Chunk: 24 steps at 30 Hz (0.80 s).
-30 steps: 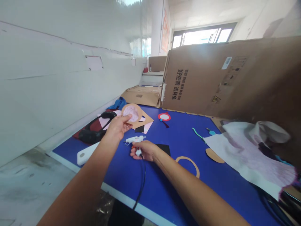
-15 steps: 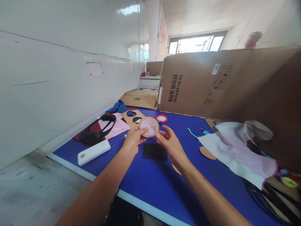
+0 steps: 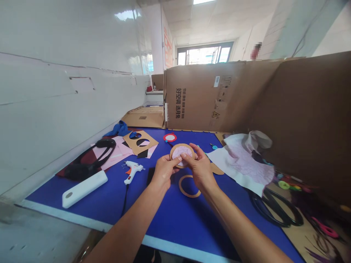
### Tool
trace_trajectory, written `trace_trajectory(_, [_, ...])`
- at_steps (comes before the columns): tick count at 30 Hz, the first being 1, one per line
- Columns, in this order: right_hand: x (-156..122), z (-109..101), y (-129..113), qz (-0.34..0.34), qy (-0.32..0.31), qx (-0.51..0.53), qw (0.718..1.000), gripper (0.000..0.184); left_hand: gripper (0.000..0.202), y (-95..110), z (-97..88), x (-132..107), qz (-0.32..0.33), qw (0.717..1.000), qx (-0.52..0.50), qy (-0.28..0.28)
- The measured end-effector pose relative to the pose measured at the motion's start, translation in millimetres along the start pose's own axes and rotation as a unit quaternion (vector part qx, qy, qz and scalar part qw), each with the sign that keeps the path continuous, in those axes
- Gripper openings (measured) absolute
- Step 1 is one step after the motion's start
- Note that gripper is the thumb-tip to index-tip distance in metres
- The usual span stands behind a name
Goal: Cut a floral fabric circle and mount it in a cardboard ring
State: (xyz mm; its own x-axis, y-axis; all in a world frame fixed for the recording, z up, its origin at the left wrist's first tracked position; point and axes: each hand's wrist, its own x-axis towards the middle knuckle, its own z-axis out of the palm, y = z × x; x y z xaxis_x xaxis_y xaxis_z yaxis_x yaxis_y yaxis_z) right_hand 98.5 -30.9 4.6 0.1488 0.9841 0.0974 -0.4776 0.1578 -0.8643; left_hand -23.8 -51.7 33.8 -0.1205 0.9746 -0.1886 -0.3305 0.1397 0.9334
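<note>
Between my two hands, above the blue table, is a cardboard disc [image 3: 182, 151] with a tan rim and a pale pink-lilac centre. My left hand [image 3: 166, 170] grips its left edge, thumb on the front face. On the other side my right hand [image 3: 199, 163] holds the right edge, its thumb also pressed on the pale centre. A thin cardboard ring [image 3: 182, 189] lies on the table just below my hands. Partly hidden behind my left hand is a black square [image 3: 150, 176]. A white glue gun [image 3: 133, 171] rests to the left.
Left lie a white oblong device [image 3: 85, 189], black headphones [image 3: 79, 166] and cardboard with round cut-outs [image 3: 141, 141]. A red-rimmed disc [image 3: 170, 137] sits behind my hands. Crumpled white fabric [image 3: 244, 160] and a black cable coil [image 3: 274, 212] are right. A tall cardboard panel [image 3: 203, 98] stands behind.
My right hand has closed onto the disc, its thumb now on the front face beside my left thumb. The view has swung right, bringing the glue gun and the cardboard ring into clear sight.
</note>
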Motion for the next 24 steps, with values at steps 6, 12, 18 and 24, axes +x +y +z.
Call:
trace_trajectory(6, [7, -18, -5, -0.005, 0.005, 0.008, 1.0, 0.076, 0.022, -11, 14.9, 8, 0.0, 1.0, -0.01, -0.011])
trace_trajectory(12, [14, -32, 0, -0.009, -0.001, -0.003, 1.0, 0.071, 0.022, -18, 21.9, 19, -0.012, 1.0, 0.001, -0.021])
trace_trajectory(18, [22, -40, 4, -0.008, 0.023, -0.019, 1.0, 0.074, 0.028, -29, 23.6, 33, -0.021, 0.999, 0.022, -0.036])
trace_trajectory(24, [22, -45, 6, -0.003, 0.013, -0.022, 1.0, 0.073, 0.032, -38, 19.2, 41, -0.026, 0.998, 0.023, -0.054])
